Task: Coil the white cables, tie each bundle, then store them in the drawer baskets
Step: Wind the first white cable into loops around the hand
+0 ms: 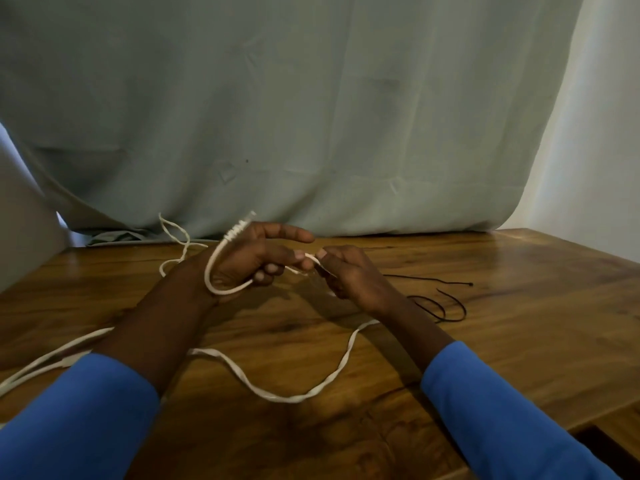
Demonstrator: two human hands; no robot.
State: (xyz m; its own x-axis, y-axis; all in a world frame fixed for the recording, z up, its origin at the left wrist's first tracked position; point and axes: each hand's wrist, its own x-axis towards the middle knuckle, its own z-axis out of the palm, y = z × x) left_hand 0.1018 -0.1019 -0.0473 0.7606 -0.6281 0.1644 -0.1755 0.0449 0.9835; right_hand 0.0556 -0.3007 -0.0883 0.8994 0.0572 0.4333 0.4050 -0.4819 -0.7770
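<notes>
Left hand (249, 263) and right hand (349, 277), raised, pinch flat white cable (294, 398); slack trails across brown wooden tabletop (502, 341)

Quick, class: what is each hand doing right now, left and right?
Left hand: closed, holding a loop of the white cable, index finger stretched out.
Right hand: closed, pinching the same cable.

The cable (289, 398) is white, the table (519, 341) brown with dark grain. At three o'clock lies a black cord (469, 284). The sleeves (69, 420) are blue.
</notes>
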